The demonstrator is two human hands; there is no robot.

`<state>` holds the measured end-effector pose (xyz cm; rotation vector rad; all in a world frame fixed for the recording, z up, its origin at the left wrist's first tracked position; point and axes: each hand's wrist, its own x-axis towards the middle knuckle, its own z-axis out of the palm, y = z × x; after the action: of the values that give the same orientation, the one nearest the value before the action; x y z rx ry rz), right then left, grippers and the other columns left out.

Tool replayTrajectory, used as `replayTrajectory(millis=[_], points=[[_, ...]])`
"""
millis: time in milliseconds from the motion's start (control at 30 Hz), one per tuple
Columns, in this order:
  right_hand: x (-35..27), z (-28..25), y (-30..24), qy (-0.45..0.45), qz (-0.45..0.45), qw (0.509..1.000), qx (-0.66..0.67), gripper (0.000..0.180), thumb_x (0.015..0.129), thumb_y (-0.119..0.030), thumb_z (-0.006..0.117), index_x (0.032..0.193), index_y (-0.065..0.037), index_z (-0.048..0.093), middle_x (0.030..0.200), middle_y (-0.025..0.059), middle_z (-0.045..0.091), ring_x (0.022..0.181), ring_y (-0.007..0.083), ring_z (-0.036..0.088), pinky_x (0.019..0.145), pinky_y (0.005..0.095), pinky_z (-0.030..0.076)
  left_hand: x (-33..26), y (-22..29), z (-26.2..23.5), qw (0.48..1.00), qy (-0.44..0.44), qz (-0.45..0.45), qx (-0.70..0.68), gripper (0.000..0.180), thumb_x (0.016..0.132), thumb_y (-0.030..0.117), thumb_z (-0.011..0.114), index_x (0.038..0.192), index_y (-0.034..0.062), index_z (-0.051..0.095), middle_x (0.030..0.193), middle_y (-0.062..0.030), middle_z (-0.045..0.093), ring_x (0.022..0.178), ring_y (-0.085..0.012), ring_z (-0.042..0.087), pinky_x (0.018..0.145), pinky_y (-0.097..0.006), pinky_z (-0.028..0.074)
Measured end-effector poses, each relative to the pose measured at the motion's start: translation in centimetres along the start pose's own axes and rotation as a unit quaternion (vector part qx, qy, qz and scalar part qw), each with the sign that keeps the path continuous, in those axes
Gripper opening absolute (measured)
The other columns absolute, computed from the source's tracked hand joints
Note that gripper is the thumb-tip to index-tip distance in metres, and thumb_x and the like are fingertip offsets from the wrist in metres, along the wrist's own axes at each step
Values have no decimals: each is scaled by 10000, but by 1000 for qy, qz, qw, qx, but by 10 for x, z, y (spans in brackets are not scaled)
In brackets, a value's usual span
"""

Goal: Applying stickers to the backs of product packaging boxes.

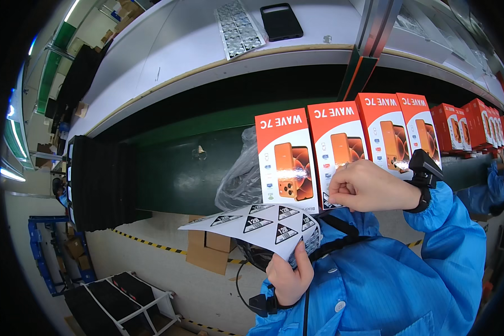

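My left hand (pixel 288 275) holds a white sheet of triangular black-and-white stickers (pixel 257 221) by its lower right corner, low in the middle of the view. My right hand (pixel 367 186) is closed, with its fingertips pressed at the lower edge of an orange-and-white phone box (pixel 337 144). That box stands second in a row of like boxes (pixel 400 129) on a dark green conveyor belt (pixel 168 168). Whether a sticker is pinched in the fingers I cannot tell. Both arms wear blue sleeves and black wrist straps.
A crumpled clear plastic bag (pixel 241 173) lies left of the first box (pixel 285 157). On the white shelf above are a black phone case (pixel 281 22) and a strip of labels (pixel 238 28). Cardboard boxes (pixel 207 246) and a black-and-white cart (pixel 123 299) stand on the floor below.
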<state>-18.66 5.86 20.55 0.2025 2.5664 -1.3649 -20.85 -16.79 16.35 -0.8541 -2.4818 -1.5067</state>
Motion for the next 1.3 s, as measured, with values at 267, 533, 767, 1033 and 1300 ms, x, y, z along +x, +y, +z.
replayTrajectory(millis=[267,533,767,1033,1300], points=[[-3,6,6,21,-3,999,-38,173,772,-144,673,706,-3,597,589,74,552,509,166,544,515,287,435,-1,0,1,1000,-2,0,-6,160,791,-1,644,906,-87,572,718,-196,647,595,-312,661,508,-333,501],[-23,8,-13,-58,11,990,131,343,801,-264,707,850,-35,456,725,71,568,654,150,601,594,270,467,-14,-7,6,978,51,-65,-191,265,787,57,710,940,-62,529,795,-152,668,677,-168,659,585,-271,507],[-27,35,-18,63,11,945,321,305,758,-153,767,827,-68,483,872,36,487,737,121,515,698,242,449,-12,1,-7,908,-19,-102,-407,250,826,39,662,1003,-72,524,874,-156,633,756,-121,597,643,-224,480],[-22,63,-44,196,-267,943,-19,235,751,-151,706,942,-50,612,941,75,579,847,242,553,744,335,461,-11,-15,-12,949,52,-79,-300,136,814,38,640,909,-56,615,848,-137,629,714,-166,588,663,-227,453],[-4,73,-58,128,-246,959,52,194,715,-68,742,877,-47,639,897,86,642,813,226,636,708,306,512,-7,-33,-35,976,3,-48,-211,157,782,54,677,921,-18,660,823,-103,653,497,-109,474,448,-241,357]])
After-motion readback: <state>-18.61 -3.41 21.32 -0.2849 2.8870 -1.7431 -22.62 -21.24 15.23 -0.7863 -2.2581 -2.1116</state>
